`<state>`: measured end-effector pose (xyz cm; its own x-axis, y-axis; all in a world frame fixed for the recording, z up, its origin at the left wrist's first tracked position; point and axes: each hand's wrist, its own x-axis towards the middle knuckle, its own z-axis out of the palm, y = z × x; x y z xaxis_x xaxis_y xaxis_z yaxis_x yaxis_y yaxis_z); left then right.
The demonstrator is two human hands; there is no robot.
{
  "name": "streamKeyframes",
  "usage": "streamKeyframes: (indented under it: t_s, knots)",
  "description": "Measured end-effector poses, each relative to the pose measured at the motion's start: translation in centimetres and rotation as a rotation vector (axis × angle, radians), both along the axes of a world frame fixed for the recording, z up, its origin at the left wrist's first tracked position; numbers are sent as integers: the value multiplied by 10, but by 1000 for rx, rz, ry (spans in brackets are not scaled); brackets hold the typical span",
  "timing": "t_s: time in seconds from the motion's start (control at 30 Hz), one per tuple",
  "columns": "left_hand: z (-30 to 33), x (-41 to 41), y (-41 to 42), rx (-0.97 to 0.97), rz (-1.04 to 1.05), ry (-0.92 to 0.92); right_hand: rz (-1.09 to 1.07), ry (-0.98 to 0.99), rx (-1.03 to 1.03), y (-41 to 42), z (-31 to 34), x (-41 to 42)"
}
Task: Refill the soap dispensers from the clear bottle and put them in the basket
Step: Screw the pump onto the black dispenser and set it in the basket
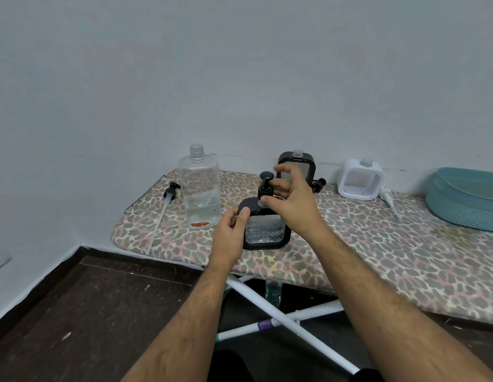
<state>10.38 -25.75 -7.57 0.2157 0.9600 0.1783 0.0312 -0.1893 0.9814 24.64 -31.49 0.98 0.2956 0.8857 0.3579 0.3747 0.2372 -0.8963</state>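
Observation:
A black soap dispenser (pixel 264 232) with clear liquid in it stands near the front edge of the leopard-print ironing board (pixel 377 244). My left hand (pixel 230 232) grips its upper left corner. My right hand (pixel 288 199) pinches the collar of its black pump head (pixel 265 186) at the neck. The clear bottle (pixel 199 188) stands uncapped to the left, about a third full. Behind my right hand a second black dispenser (pixel 297 166) stands without a pump. A white dispenser (pixel 359 179) stands open farther right. The teal basket (pixel 465 198) lies at the right edge.
A loose black pump with a long tube (pixel 164 210) lies left of the clear bottle. A white pump (pixel 388 198) lies beside the white dispenser, a black pump (pixel 319 184) by the rear one. Wall runs right behind the board; white legs (pixel 283 318) cross underneath.

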Motion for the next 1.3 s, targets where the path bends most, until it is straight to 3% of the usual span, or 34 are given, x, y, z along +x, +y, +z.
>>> streamKeyframes:
  t_s: [0.47, 0.83, 1.2, 1.3]
  knots:
    - [-2, 0, 1, 10, -12, 0, 28, -22, -63, 0, -5, 6]
    - [0, -1, -1, 0, -23, -7, 252, -60, -191, 5, 24, 22]
    - [2, -1, -3, 10, -27, -44, -146, -419, -140, 7, 13, -10]
    - [3, -1, -3, 11, -31, -49, -117, -363, -170, 8, 14, -12]
